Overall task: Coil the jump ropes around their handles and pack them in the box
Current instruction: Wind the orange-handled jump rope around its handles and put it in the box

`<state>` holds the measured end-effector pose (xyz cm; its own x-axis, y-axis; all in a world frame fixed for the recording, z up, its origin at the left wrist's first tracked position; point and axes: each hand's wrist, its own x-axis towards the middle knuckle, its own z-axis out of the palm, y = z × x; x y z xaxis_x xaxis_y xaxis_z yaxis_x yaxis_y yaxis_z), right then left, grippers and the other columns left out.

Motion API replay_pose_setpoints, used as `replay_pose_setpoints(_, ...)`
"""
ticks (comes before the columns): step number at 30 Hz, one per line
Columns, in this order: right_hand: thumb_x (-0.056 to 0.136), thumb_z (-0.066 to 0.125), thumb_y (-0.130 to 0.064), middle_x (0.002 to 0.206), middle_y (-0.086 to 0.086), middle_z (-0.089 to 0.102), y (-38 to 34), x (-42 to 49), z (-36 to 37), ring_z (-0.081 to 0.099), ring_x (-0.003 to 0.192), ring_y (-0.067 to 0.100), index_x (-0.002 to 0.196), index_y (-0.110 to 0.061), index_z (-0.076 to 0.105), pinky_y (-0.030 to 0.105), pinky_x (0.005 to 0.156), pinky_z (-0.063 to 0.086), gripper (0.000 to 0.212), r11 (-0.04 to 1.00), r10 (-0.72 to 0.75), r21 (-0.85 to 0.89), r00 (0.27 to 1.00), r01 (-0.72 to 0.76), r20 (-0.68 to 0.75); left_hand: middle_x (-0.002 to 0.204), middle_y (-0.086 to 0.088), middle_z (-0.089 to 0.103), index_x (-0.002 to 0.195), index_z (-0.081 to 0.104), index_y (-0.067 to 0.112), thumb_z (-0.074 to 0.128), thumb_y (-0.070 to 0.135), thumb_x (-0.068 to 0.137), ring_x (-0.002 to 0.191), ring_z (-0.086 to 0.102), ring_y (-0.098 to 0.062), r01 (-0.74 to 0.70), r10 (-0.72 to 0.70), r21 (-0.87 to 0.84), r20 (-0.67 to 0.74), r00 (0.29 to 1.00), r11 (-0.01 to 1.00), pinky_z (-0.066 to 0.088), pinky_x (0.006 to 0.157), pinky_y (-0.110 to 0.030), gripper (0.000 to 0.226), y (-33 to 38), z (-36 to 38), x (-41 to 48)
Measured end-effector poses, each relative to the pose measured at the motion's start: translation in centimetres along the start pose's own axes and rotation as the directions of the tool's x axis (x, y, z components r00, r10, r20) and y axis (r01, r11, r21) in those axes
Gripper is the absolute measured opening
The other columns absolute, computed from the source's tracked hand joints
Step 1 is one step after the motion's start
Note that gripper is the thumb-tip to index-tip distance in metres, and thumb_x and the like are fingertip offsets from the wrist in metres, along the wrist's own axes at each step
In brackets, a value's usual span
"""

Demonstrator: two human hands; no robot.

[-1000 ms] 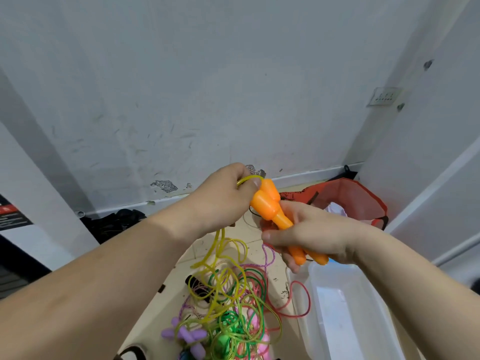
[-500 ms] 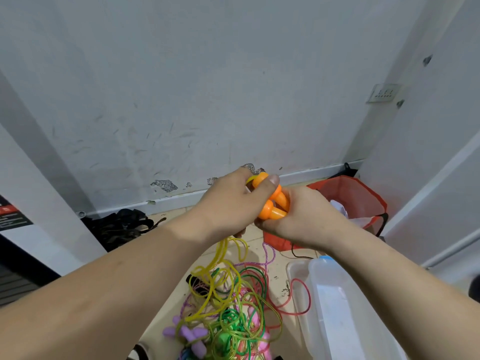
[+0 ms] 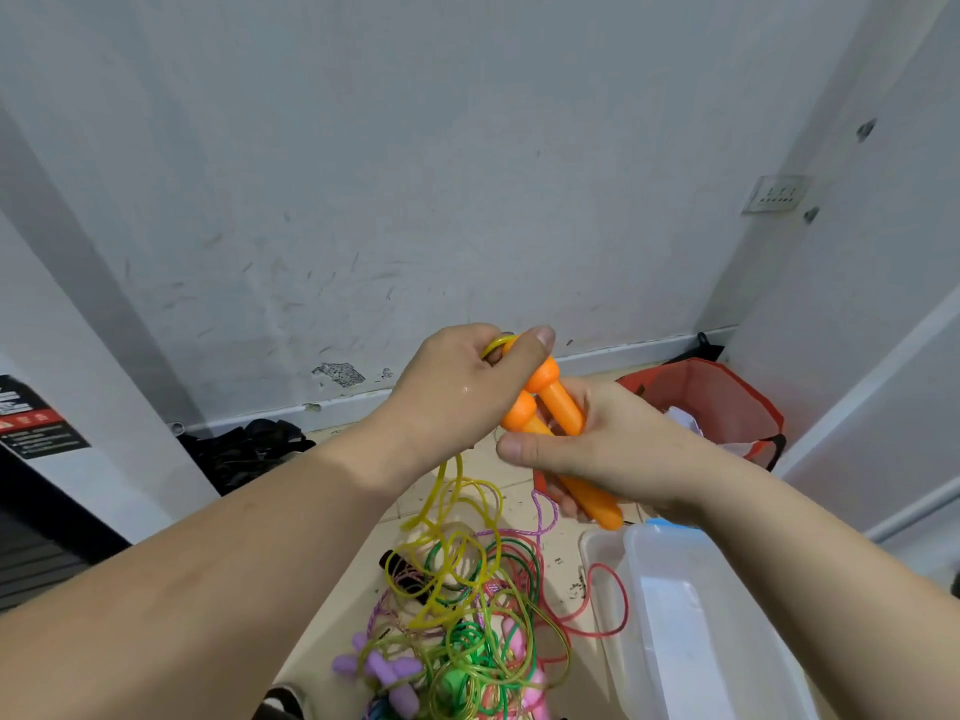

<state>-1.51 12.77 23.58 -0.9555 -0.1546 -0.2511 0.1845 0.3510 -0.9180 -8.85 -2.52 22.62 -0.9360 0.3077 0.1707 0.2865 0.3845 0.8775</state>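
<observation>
from the head camera, the right hand (image 3: 597, 449) is wrapped firmly around two orange handles (image 3: 556, 407), held side by side, their long axes running from upper left, knobbed ends up, down to lower right where one tip pokes out below the palm. the left hand (image 3: 467, 387) is closed at those knobbed ends, thumb pressed over the top, pinching the yellow rope (image 3: 447, 491) where it leaves the handles. both hands meet at the bundle, so the left hand is the nearer one to the free rope, and i'd judge it does the winding while the right hand just holds. the yellow rope drops straight down from the left hand into a tangled pile (image 3: 467, 615) on the floor, directly below and a little toward the person. in that pile i count green, pink, red and purple strands besides the yellow, plus a pair of purple handles (image 3: 384, 667); an exact rope count i cannot give. one clear box (image 3: 675, 615) sits just below the right hand, looking empty, with a red loop over its near rim.
</observation>
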Motion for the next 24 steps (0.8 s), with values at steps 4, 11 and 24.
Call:
replay_pose_setpoints(4,0.099,0.055,-0.05,0.091,0.025,0.071,-0.3,-0.6,-0.7,0.07,0.073,0.039,0.087,-0.034,0.069,0.059,0.079,0.055,0.024,0.969,0.077,0.212,0.974,-0.123,0.213,0.057,-0.004,0.042,0.076,0.052,-0.004,0.057,0.059,0.093,0.048,0.041,-0.017,-0.002,0.0,-0.02,-0.067,0.998,1.0,0.038,0.05,-0.03,0.066,0.0,-0.5,0.3)
replay_pose_setpoints(11,0.1,0.053,-0.048,0.091,0.023,0.064,-0.4,-0.7,-1.4,0.067,0.063,0.033,0.105,-0.022,0.058,0.041,0.051,0.06,0.027,0.926,0.169,0.265,0.924,-0.268,0.344,0.058,-0.007,0.041,0.072,0.049,-0.004,0.063,0.056,0.09,0.053,0.043,-0.017,0.008,-0.015,-0.064,-0.106,0.994,0.998,0.038,0.055,-0.031,0.065,-0.1,-0.6,0.5)
replay_pose_setpoints(24,0.101,0.056,-0.015,0.072,0.006,0.045,0.7,0.4,-1.1,0.036,0.054,0.013,0.115,-0.008,0.057,0.021,0.041,0.026,0.016,0.888,0.099,0.402,0.946,-0.224,0.309,0.06,0.0,0.049,0.081,0.062,0.002,0.054,0.051,0.097,0.053,0.046,-0.012,0.055,-0.067,-0.09,-0.135,0.989,0.994,0.039,0.055,-0.028,0.052,-0.7,-0.7,1.2)
